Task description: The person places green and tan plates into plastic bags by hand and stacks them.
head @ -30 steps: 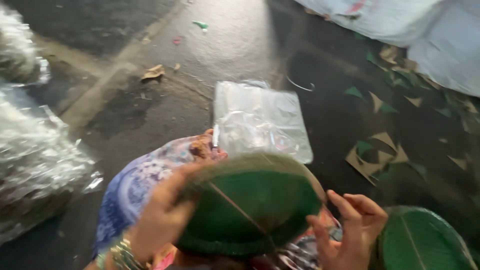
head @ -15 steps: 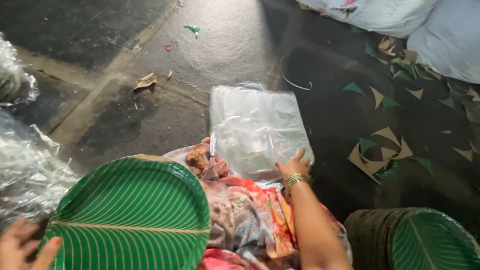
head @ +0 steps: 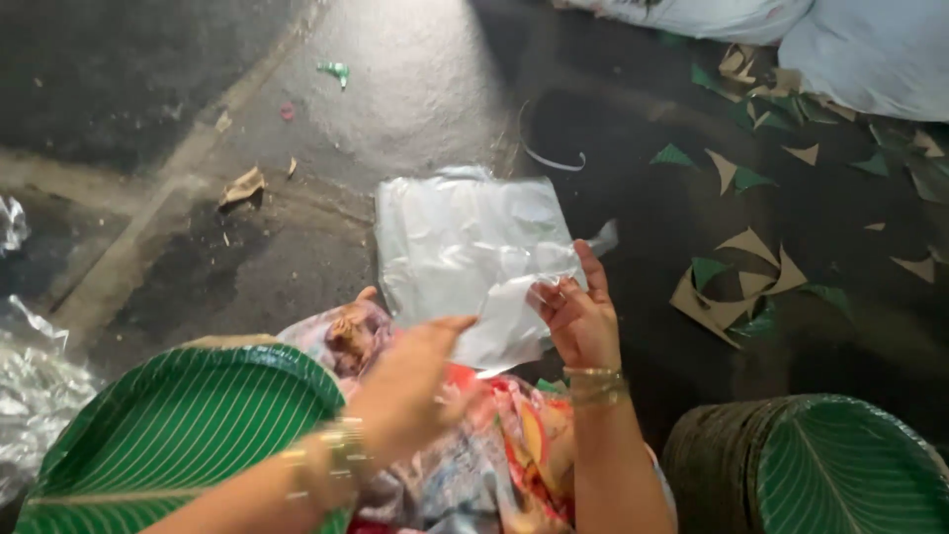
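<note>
— Half a second on, what has changed in the head view?

— Both hands have come up over the lap. Earlier the right hand rested low by the stack of clear bags on the floor; now it is raised, thumb and fingers pinched on a single clear plastic bag. The left hand, which had been at the rim of the green plate at the lower left, now reaches across toward that bag, blurred, fingers loosely curled; whether it touches the plastic I cannot tell.

— Where is the bag itself?

— Held in the air above the patterned cloth on the person's lap, just in front of the flat stack of bags on the dark floor.

— And the count?

— One leaf-patterned green plate at the lower left, one pile of such plates at the lower right. One crumpled silver wrap at the left edge. Green and brown triangular offcuts, more than a dozen, lie scattered at the right. Two white sacks sit along the top edge. Bangles show on both wrists.
</note>
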